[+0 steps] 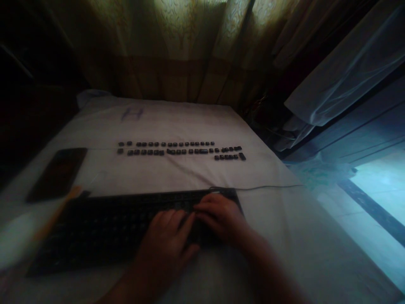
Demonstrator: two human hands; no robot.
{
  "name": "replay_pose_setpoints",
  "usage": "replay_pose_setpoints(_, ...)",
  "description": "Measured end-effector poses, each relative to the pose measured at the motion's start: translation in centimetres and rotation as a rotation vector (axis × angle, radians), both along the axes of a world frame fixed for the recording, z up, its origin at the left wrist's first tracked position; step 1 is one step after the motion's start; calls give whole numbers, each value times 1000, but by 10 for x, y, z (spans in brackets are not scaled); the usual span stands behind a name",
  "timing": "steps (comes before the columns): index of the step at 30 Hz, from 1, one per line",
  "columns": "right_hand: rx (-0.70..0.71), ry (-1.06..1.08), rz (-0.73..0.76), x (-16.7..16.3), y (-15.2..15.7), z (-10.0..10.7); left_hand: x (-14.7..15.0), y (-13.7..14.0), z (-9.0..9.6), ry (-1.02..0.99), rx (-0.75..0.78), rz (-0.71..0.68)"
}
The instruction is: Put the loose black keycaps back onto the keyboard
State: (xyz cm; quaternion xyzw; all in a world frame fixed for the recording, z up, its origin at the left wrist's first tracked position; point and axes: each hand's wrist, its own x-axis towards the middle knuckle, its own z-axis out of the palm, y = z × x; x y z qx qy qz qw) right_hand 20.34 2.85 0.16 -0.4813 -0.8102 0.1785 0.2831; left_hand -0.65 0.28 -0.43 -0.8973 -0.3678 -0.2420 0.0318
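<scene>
A black computer keyboard (110, 230) lies along the near part of the cloth-covered table. My left hand (169, 236) rests over its right half, fingers stretched across the keys and thumb held apart. Just right of it, my right hand (221, 215) is over the keyboard's right end, its fingers drawn together at the tips. The fingertips of both hands nearly meet; anything between the right fingers is too dark to make out. Beyond the keyboard, loose black keycaps (179, 151) are laid out in rows on the cloth.
A dark phone-like slab (58, 174) lies at the left. An orange, blurred strip (57, 214) with a pale end is beside the keyboard. A thin cable (268, 186) runs right, over the white tablecloth (177, 120). Curtains (180, 50) hang behind the table.
</scene>
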Motion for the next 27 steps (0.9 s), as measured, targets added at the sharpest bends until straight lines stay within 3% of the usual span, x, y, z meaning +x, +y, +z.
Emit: replay_pose_setpoints(27, 34, -109, 69, 5, 1, 11, 2, -1, 2, 14, -34, 15)
